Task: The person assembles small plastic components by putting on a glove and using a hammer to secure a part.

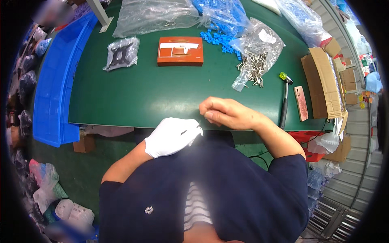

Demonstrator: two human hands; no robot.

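Observation:
Over the table's near edge, my left hand (175,137) in a white glove is closed, fingertips pinched together. Something small and dark shows at those fingertips, too tiny to name. Close to its right is my bare right hand (229,114), its fingers curled in with the thumb against them; whatever lies inside is hidden. The two hands are slightly apart. Farther off on the green table (137,95) lie an orange-red box (180,57), a pile of small metal screw-like pieces (256,69) spilling from a clear bag, and many small blue plastic pieces (221,41).
A hammer (285,99) with a yellow-green head lies at the right beside a pink phone (301,103) and an open cardboard box (320,87). At the left stands a long blue bin (54,89). A bagged black part (121,54) and clear plastic bags (156,18) lie toward the back.

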